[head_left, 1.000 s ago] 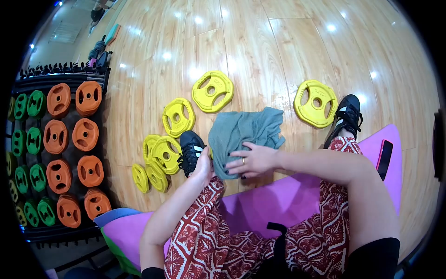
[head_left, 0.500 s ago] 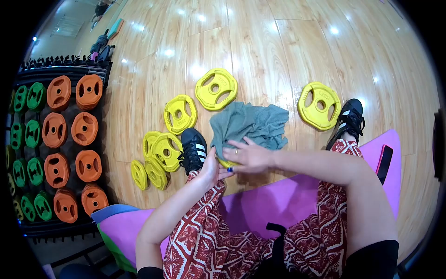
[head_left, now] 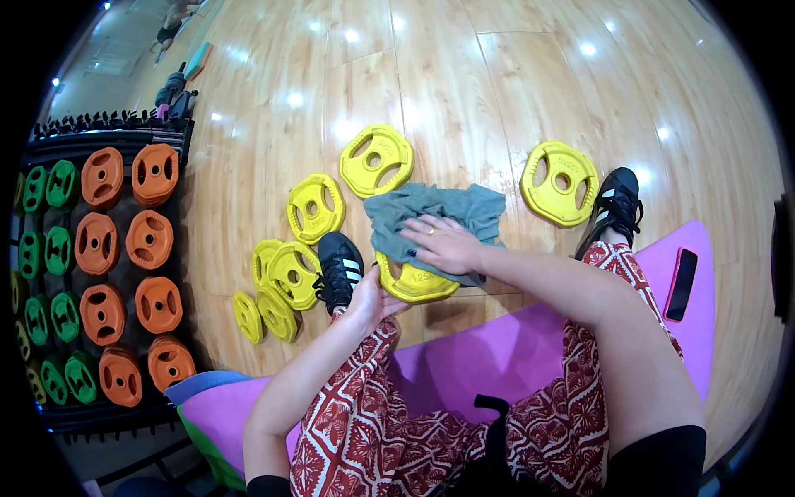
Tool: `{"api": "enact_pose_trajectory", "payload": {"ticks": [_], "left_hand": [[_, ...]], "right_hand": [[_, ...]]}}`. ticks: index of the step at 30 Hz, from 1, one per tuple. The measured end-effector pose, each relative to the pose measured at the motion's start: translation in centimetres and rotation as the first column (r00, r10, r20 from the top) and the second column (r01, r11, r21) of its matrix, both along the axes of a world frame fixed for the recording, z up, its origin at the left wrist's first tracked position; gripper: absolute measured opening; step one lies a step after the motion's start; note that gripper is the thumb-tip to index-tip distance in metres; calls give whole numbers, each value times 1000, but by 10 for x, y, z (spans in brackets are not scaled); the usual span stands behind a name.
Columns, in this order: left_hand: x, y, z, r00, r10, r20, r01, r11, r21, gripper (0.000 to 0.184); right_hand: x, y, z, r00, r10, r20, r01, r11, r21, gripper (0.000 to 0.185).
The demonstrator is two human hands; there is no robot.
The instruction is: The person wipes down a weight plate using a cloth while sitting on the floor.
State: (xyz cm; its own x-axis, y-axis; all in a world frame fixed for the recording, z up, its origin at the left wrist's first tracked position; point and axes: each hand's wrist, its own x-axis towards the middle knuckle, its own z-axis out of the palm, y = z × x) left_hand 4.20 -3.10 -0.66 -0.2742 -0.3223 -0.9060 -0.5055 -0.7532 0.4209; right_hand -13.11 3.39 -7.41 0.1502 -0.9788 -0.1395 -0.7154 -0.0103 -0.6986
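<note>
A yellow weight plate (head_left: 418,286) is tilted up between my feet, its far part covered by a crumpled grey-green cloth (head_left: 472,207). My left hand (head_left: 370,300) grips the plate's near left edge, thumb on the rim and fingers partly hidden beneath. Flat on the cloth lies my right hand (head_left: 447,246), fingers stretched out and pressing it against the plate. Beyond the cloth, another yellow plate (head_left: 402,155) rests on the floor. One more yellow plate (head_left: 338,209) is by my left shoe (head_left: 338,269), with several others stacked and leaning further left.
To the right, a separate yellow plate (head_left: 551,207) lies beside my right shoe (head_left: 619,203). A phone (head_left: 682,286) rests on the pink mat (head_left: 464,356) under me. The rack (head_left: 124,273) on the left holds orange and green plates. Wooden floor (head_left: 447,91) stretches ahead.
My right hand and the cloth have shifted, uncovering the near part of the yellow plate. My left hand has moved slightly left and now holds its edge visibly.
</note>
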Motion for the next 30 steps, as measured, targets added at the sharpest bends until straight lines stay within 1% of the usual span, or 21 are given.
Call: {"api": "enact_pose_trajectory", "payload": {"ticks": [2, 4, 6, 8, 9, 10, 12, 14, 16, 17, 18, 20, 21, 22, 23, 24, 25, 26, 28, 29, 30], "left_hand": [[0, 0, 0, 1000, 27, 4, -27, 1000, 8, 53], [-4, 2, 8, 999, 15, 48, -15, 1000, -10, 50], [-3, 4, 7, 999, 2, 41, -1, 1000, -20, 50], [-2, 4, 6, 999, -17, 34, 18, 999, -30, 50], [-2, 5, 5, 999, -26, 37, 27, 999, -30, 50], [-1, 4, 4, 999, -37, 40, 38, 999, -30, 50], [1, 4, 2, 998, -48, 29, 49, 998, -36, 50], [0, 2, 1, 998, -59, 17, 59, 997, -42, 50], [0, 3, 3, 998, -53, 46, 55, 998, -37, 50], [3, 1, -2, 998, -46, 30, 47, 999, -25, 50], [3, 1, -2, 998, -47, 30, 47, 999, -25, 50], [2, 2, -2, 998, -16, 61, 17, 1000, -6, 51], [1, 4, -1, 998, -15, 60, 15, 1000, -4, 51], [-1, 4, 1, 996, -19, 87, 21, 1000, -17, 51], [-2, 4, 2, 993, -24, 115, 28, 999, -31, 51], [-2, 4, 3, 993, -22, 117, 26, 999, -31, 51], [-2, 3, 4, 994, -32, 105, 36, 999, -39, 51], [-2, 3, 4, 995, -43, 93, 47, 998, -47, 51], [-1, -1, 3, 996, -34, 87, 37, 999, -26, 51], [-1, -2, 3, 998, -29, 58, 29, 1000, -7, 51], [-1, -2, 4, 999, -24, 28, 23, 1000, 13, 50]], "right_hand": [[-5, 8, -8, 1000, -21, -2, 21, 1000, -11, 48], [1, 19, -7, 994, -95, -46, 94, 995, -25, 49], [4, 31, -4, 995, -87, -49, 86, 996, -18, 50], [6, 44, 0, 999, -2, -55, 2, 1000, 4, 52], [9, 51, 7, 1000, 12, 3, -13, 999, 49, 53], [11, 56, 13, 1000, 9, 3, -10, 999, 48, 53], [15, 64, 26, 990, 143, 7, -143, 985, 100, 54], [15, 63, 36, 989, 146, 34, -148, 984, 97, 54], [15, 59, 38, 974, 211, 77, -213, 977, 22, 54], [16, 56, 33, 971, 235, 48, -232, 970, -70, 52], [16, 52, 31, 971, 234, 48, -231, 971, -70, 52], [15, 40, 27, 956, 292, 13, -289, 951, -105, 51], [16, 32, 23, 958, 286, -7, -286, 957, -54, 49], [16, 26, 18, 958, 288, -7, -288, 956, -53, 49], [15, 19, 12, 967, 254, -37, -256, 965, -65, 49], [13, 14, 12, 973, 220, -65, -224, 971, -77, 49], [10, 9, 15, 981, 186, -52, -187, 982, -27, 49], [9, 8, 12, 981, 187, -50, -189, 982, -27, 49], [8, 6, 6, 998, 43, -35, -46, 997, -66, 47], [5, 7, 4, 1000, -5, -24, 6, 1000, 20, 49], [1, 8, 0, 1000, -3, -24, 3, 1000, 20, 49]]}}
